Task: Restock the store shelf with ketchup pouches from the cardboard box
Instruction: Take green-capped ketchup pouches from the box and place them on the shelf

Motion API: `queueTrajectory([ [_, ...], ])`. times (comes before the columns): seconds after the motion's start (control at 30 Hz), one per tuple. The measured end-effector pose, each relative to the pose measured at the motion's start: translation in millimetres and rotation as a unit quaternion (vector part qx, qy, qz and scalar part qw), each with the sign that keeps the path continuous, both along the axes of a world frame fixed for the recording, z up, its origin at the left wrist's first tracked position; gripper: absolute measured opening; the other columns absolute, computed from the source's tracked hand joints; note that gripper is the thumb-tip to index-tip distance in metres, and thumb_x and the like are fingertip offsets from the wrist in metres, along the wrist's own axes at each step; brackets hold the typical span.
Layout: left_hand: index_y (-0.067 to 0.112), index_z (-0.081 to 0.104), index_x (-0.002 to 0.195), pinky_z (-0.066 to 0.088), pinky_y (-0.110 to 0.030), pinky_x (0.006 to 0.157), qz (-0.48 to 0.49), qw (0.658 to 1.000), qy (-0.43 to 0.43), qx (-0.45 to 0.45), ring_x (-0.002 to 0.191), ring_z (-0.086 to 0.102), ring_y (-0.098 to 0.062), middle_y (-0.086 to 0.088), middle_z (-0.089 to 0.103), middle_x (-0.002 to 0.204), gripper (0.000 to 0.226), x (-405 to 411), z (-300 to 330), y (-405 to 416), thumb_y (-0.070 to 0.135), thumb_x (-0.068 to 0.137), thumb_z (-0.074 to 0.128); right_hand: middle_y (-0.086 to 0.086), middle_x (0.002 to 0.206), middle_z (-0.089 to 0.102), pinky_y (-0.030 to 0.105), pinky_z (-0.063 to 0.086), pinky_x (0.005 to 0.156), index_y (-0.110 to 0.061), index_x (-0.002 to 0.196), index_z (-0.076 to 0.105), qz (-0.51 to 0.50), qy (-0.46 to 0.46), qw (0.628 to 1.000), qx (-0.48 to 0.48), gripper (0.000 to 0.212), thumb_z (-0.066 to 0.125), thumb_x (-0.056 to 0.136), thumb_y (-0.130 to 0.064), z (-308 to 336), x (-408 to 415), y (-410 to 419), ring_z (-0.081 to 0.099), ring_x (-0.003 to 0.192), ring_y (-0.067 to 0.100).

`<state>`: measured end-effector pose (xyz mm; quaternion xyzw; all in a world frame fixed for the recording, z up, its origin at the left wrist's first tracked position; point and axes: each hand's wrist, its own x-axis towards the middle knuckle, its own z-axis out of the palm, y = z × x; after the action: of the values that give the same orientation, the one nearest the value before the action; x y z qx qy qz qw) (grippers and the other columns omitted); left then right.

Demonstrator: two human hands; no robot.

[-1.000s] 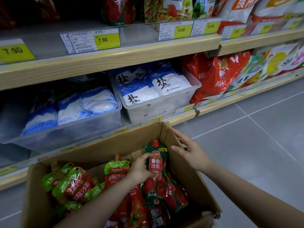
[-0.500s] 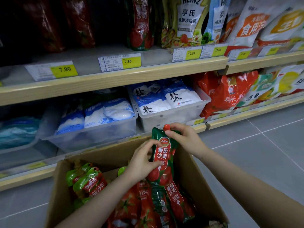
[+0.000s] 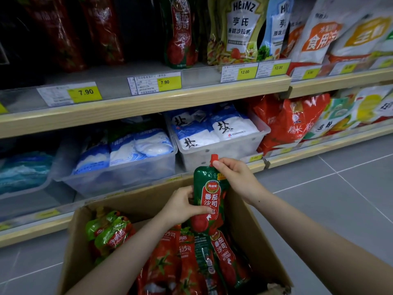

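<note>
While the left hand (image 3: 182, 204) grips its glossy middle, the right hand (image 3: 238, 177) pinches the upright ketchup pouch (image 3: 209, 199) below its red cap. Below sits a corrugated cardboard box (image 3: 144, 201) on grey floor tiles (image 3: 340, 199), beside wood-edged shelves (image 3: 148, 103).

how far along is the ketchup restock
Early on, by the look of it. Done: one ketchup pouch stands on the upper shelf. In hand: both hands, left and right, hold a pouch upright above the box. Left: many pouches lie in the box.
</note>
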<state>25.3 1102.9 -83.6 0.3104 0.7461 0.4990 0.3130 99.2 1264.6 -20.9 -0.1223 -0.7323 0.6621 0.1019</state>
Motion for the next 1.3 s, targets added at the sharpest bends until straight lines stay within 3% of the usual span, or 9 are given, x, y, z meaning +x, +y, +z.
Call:
queueTrajectory([
  [0.3,0.039,0.063,0.1,0.053,-0.04,0.092,0.015,1.0,0.026,-0.006,0.101,0.064,-0.006,0.011,0.07,0.106,0.049,-3.0,3.7,-5.7,0.04,0.056,0.085,-0.005,0.074,0.07,0.014,0.049,0.06,-0.016,0.085,0.066,0.0,0.021,0.999,-0.025,0.014,0.057,0.088,-0.026,13.9,-5.5,4.3,0.065,0.068,0.006],
  [0.4,0.037,0.063,0.096,0.054,-0.038,0.089,0.045,0.998,0.038,0.003,0.096,0.066,-0.004,0.012,0.07,0.101,0.044,-7.5,9.9,-3.8,0.028,0.06,0.086,-0.003,0.094,0.072,0.02,0.055,0.071,-0.023,0.099,0.064,0.039,-0.012,0.999,-0.005,0.024,0.07,0.076,-0.027,9.2,-0.2,5.2,0.069,0.086,0.009],
  [0.53,0.04,0.061,0.096,0.054,-0.031,0.087,0.058,0.995,0.074,0.027,0.092,0.065,0.001,0.017,0.069,0.096,0.045,-14.8,33.2,4.8,0.028,0.061,0.085,0.004,0.1,0.073,0.031,0.055,0.084,-0.021,0.095,0.067,0.055,-0.015,0.998,0.008,0.024,0.074,0.073,-0.014,11.7,2.8,-0.7,0.068,0.094,0.018],
  [0.7,0.043,0.057,0.095,0.052,-0.026,0.086,0.085,0.985,0.129,0.076,0.096,0.064,-0.006,0.019,0.066,0.096,0.046,-32.4,90.9,21.3,0.022,0.064,0.085,0.008,0.101,0.072,0.039,0.056,0.085,-0.01,0.102,0.065,0.012,0.039,0.998,0.044,0.031,0.074,0.072,-0.008,72.2,-18.8,8.3,0.069,0.093,0.019],
  [0.87,0.05,0.061,0.085,0.052,-0.015,0.072,0.092,0.965,0.209,0.129,0.085,0.065,0.003,0.023,0.07,0.086,0.036,-65.5,181.3,39.7,0.045,0.054,0.078,-0.004,0.09,0.073,0.03,0.058,0.076,-0.024,0.088,0.068,0.012,0.14,0.984,0.112,0.023,0.074,0.073,-0.007,164.8,-44.4,22.6,0.069,0.084,0.009],
  [0.93,0.051,0.062,0.086,0.053,-0.021,0.077,0.105,0.952,0.243,0.156,0.087,0.066,-0.001,0.022,0.07,0.088,0.037,-79.7,215.8,47.8,0.043,0.054,0.078,-0.005,0.089,0.072,0.029,0.059,0.074,-0.024,0.088,0.067,0.01,0.173,0.977,0.128,0.024,0.074,0.073,-0.008,198.3,-56.3,28.8,0.069,0.082,0.008],
  [1.03,0.058,0.061,0.086,0.049,-0.009,0.073,0.116,0.926,0.304,0.194,0.085,0.063,0.009,0.035,0.066,0.085,0.042,-98.3,258.0,55.8,0.035,0.058,0.081,0.0,0.093,0.073,0.032,0.059,0.073,-0.02,0.093,0.065,0.007,0.203,0.963,0.179,0.025,0.076,0.072,-0.012,236.5,-77.7,37.2,0.069,0.085,0.013],
  [1.17,0.05,0.062,0.08,0.043,-0.002,0.062,0.152,0.904,0.347,0.2,0.078,0.062,0.012,0.034,0.066,0.076,0.036,-122.1,281.4,66.0,0.026,0.063,0.083,-0.011,0.088,0.071,0.027,0.056,0.079,-0.028,0.086,0.064,-0.006,0.243,0.949,0.201,0.027,0.078,0.07,-0.012,257.4,-107.8,46.4,0.068,0.084,0.004],
  [1.3,0.033,0.065,0.089,0.045,-0.007,0.063,0.19,0.915,0.331,0.131,0.078,0.061,0.003,0.02,0.064,0.079,0.03,-139.9,266.8,78.9,0.032,0.065,0.083,-0.007,0.091,0.07,0.028,0.056,0.078,-0.025,0.09,0.063,-0.011,0.223,0.955,0.194,0.026,0.077,0.072,-0.013,239.7,-137.0,56.4,0.067,0.085,0.005],
])
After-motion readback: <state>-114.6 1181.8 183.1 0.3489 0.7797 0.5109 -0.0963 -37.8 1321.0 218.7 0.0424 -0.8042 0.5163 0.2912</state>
